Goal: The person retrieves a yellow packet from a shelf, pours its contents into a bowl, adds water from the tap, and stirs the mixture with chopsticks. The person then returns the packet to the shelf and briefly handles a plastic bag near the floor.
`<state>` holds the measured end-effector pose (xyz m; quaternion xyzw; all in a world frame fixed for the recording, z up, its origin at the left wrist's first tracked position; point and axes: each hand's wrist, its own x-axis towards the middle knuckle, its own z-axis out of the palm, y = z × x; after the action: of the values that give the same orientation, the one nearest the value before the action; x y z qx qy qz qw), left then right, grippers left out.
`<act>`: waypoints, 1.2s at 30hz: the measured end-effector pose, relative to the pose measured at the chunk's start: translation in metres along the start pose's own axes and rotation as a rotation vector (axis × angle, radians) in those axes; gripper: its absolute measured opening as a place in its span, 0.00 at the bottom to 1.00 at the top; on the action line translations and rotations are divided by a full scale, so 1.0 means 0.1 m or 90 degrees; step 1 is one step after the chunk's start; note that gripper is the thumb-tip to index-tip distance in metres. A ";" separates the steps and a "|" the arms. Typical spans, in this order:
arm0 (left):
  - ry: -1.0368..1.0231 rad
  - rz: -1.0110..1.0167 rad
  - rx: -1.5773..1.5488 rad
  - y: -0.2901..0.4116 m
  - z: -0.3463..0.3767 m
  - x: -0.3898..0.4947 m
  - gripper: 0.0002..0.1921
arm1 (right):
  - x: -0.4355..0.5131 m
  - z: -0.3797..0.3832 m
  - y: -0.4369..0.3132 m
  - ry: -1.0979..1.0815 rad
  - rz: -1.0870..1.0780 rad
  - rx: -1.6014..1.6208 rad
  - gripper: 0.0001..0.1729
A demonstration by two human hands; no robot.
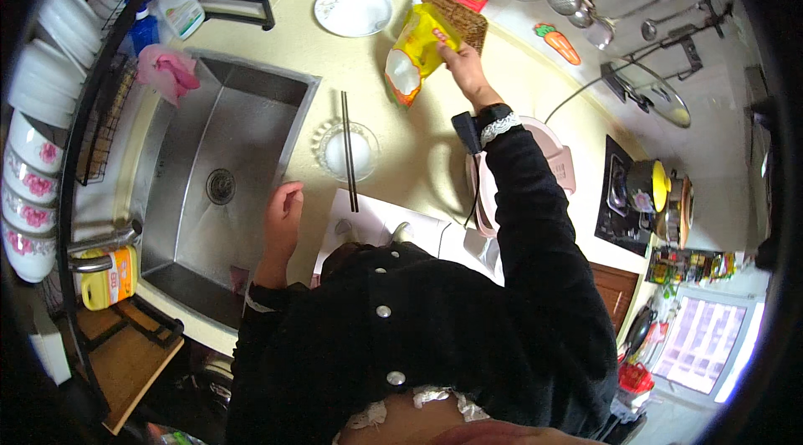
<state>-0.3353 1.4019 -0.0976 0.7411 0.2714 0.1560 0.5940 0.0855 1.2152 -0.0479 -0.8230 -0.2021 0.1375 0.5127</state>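
My right hand (pixel 465 67) grips a yellow plastic pouch (pixel 428 37) with a white cap over the counter, beside a woven wicker basket (pixel 480 24). A white patterned plate (pixel 353 9) lies to the left of the pouch. Nearer me stands a clear glass bowl (pixel 339 153) holding something white, with a pair of dark chopsticks (pixel 346 131) across it. My left hand (pixel 285 219) hangs near the sink's right edge, fingers curled, with nothing seen in it.
A steel sink (pixel 241 112) takes up the left, with a pink cloth (pixel 168 72) at its far corner. A rack of bowls (pixel 34 194) stands beyond it. A pink appliance or basin (pixel 561 163) sits under my right sleeve, with a cord. A stove (pixel 618 194) with pots is at right.
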 end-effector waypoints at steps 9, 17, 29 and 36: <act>-0.070 0.170 0.059 0.73 0.21 0.10 0.14 | -1.34 -0.57 -1.09 -0.078 -0.085 0.071 0.13; -0.318 0.195 -0.238 1.21 0.99 -0.08 0.28 | -2.82 -0.92 -1.39 -0.159 -0.221 -0.136 0.12; -0.492 -0.005 -0.543 1.14 2.04 -1.50 0.17 | -5.03 -1.61 -0.71 -0.123 -0.201 -0.039 0.10; -0.663 -0.068 -0.576 1.26 3.05 -2.41 0.12 | -6.52 -2.39 -0.22 0.017 -0.108 -0.055 0.12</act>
<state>-0.3329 0.9991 -0.0294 0.3840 -0.1046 -0.1518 0.9047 -0.3889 0.7264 0.0892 -0.8260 -0.2698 0.0737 0.4893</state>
